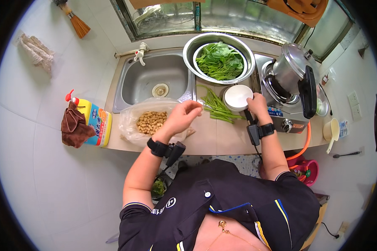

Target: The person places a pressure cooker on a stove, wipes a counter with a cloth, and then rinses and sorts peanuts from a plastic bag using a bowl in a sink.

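My right hand point(258, 106) grips the rim of a white bowl point(238, 96), which sits on or inside another round vessel on the counter. Above the right edge of a clear plastic bag point(128, 120) of unshelled peanuts point(151, 122), my left hand point(186, 116) is raised with fingers curled toward the thumb; whether something small is between them cannot be told. Between the hands lie loose green vegetable stems point(218, 105). Behind them, a large steel basin point(188, 59) contains a smaller white-rimmed container heaped with leafy greens point(220, 61).
A steel sink point(154, 72) with a tap point(140, 54) is at the back left. At right, a pressure cooker point(290, 69) stands on a gas stove point(276, 108), its black handle toward me. A yellow detergent jug point(106, 128) with a brown cloth point(75, 125) is at the left edge.
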`<state>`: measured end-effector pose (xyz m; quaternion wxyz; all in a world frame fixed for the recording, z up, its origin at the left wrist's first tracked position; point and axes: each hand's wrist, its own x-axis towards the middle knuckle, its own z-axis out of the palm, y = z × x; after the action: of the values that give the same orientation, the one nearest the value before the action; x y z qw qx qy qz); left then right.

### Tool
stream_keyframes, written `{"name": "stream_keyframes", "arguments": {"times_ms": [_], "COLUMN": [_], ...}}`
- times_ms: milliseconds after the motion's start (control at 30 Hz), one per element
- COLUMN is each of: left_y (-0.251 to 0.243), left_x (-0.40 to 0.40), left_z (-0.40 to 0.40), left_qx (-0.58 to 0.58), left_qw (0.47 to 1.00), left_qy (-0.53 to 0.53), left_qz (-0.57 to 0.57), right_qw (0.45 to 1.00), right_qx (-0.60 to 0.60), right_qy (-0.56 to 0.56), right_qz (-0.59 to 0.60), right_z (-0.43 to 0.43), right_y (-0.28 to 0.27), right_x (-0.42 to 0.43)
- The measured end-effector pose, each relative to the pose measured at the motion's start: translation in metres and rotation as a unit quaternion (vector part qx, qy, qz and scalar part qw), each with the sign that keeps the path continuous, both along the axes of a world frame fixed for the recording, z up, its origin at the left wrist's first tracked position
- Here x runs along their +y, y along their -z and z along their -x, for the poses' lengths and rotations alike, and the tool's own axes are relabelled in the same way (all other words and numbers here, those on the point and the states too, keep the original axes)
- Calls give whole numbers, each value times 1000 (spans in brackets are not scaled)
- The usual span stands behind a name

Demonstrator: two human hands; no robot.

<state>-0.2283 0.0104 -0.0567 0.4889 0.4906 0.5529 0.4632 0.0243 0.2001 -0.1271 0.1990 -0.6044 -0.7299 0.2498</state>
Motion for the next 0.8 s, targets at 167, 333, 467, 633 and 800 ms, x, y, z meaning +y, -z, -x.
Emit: {"name": "stream_keyframes", "arguments": {"times_ms": [167,333,467,633,800], "left_y": [-9,-9,-14,36,88], "left_x": [13,38,57,90,94], "left_z": [53,101,145,224,271], "left_qx": [50,73,112,140,122], "left_qw": [999,997,988,979,974], "left_qy": [3,31,26,-51,-128], "left_qz": [-23,24,107,136,144], "right_qw": [997,971,961,937,930], "right_qx": [28,140,104,57,15], "right_qy": [-78,-184,-254,-336,-366], "right_qz": [9,56,-40,-75,-17], "right_z": [14,101,188,289,355], "right_y": [-64,-100,-94,-85,-51], "right_x": [-39,-61,-43,-27,5]}}
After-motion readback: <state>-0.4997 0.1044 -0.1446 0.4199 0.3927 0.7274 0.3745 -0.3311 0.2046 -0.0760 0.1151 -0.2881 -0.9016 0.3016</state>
